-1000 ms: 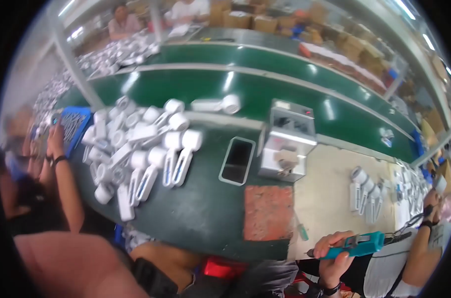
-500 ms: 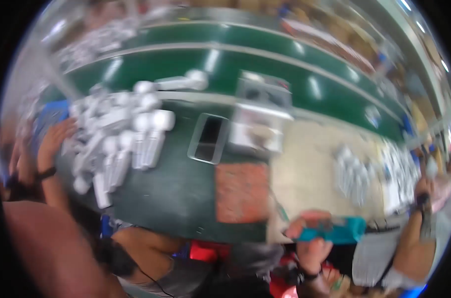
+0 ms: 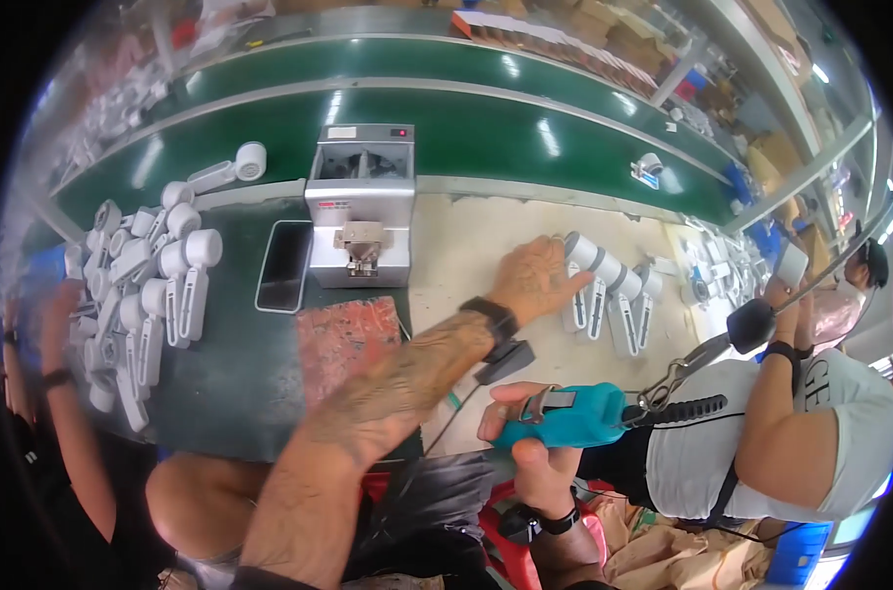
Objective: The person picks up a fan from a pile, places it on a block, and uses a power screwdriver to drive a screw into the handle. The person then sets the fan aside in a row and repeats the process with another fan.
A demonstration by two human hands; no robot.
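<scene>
Reaching across the bench point(image 3: 466, 246) with left hand point(image 3: 535, 280), fingers spread, touching white fan point(image 3: 586, 267) at row's end. Gripping teal screwdriver point(image 3: 565, 418) in closed right hand point(image 3: 530, 447), low, near body.

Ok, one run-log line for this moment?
left hand: reaching white cylindrical plastic parts | right hand: gripping teal electric screwdriver | grey feeder machine: behind
</scene>
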